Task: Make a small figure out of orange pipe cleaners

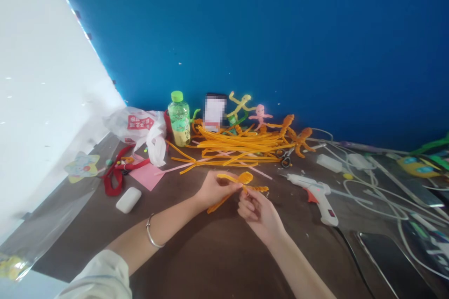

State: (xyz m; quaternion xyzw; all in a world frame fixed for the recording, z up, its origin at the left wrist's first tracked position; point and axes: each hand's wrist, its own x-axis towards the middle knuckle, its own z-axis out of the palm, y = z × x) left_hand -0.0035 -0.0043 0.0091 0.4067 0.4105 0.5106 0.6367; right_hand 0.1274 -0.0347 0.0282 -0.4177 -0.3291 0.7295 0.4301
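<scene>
Between my hands is an orange pipe-cleaner figure (246,177) with a coiled round head, a coiled limb to the right and straighter strands to the left and below. My left hand (214,189) pinches it from the left side, a silver bangle on that wrist. The fingers of my right hand (257,210) are closed on it just under the head; the fingertips partly hide the middle. Just beyond lies a pile of loose orange pipe cleaners (238,142), with a few pink ones among them. Small scissors (286,156) rest at the pile's right end.
A white glue gun (317,194) lies to the right, near tangled white cables (375,182) and a dark phone (396,261). Finished pipe-cleaner figures (260,114) stand along the blue wall. To the left are a green-capped bottle (179,121), plastic bag (140,126), red ribbon (114,182) and white case (128,200).
</scene>
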